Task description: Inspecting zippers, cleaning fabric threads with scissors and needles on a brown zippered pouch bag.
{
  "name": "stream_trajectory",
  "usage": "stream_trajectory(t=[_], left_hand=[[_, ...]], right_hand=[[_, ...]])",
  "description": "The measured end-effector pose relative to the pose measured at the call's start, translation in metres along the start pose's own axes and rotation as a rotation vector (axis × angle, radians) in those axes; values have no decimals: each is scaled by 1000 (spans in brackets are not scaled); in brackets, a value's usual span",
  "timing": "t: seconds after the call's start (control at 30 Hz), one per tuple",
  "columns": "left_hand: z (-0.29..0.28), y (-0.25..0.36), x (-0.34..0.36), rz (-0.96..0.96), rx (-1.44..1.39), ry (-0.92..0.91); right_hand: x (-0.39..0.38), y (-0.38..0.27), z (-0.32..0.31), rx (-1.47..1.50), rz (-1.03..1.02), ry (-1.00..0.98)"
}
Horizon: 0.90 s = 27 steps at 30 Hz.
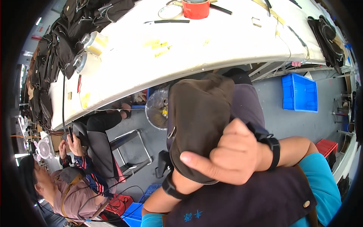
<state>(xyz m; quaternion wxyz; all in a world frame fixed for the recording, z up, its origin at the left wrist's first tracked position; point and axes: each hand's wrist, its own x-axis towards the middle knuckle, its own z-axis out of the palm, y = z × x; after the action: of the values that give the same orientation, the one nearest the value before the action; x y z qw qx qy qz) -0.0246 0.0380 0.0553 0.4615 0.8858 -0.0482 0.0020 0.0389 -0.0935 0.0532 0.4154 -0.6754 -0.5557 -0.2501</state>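
Beside the long white bench (132,70), a dark-brown cloth bag (200,121) lies over the lap (247,102) — seemingly propped by the hidden left hand, whose fingers I cannot judge — while the right hand (234,155), fingers curled in, overlaps it.

"Where's the left hand?"

"Hidden inside or beneath the brown fabric piece (200,117); I can't tell which."

"And the right hand (236,155)?"

"Its curled fingertips are out of sight, so any grip on the cloth is unclear."

"That red round container (196,10)?"

"Cut off by the top edge, like the dark pile (66,38)."

"The co-worker's hands (76,146)?"

"Whatever they hold is too small to identify."
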Motion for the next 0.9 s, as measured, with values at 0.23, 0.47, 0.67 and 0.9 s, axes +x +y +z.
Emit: stream_trajectory(t=[0.23, 0.47, 0.67, 0.9], left_hand=[[-3, -7, 33, 80, 29, -26], [-1, -13, 58, 162, 38, -82], [7, -10, 56, 237, 69, -120], [19, -16, 60, 247, 82, -111]], right_hand=[[9, -13, 6, -68, -1, -33], [1, -22, 11, -105, -29, -199], [6, -27, 14, -140, -186, -214], [-6, -17, 15, -62, -171, -286]])
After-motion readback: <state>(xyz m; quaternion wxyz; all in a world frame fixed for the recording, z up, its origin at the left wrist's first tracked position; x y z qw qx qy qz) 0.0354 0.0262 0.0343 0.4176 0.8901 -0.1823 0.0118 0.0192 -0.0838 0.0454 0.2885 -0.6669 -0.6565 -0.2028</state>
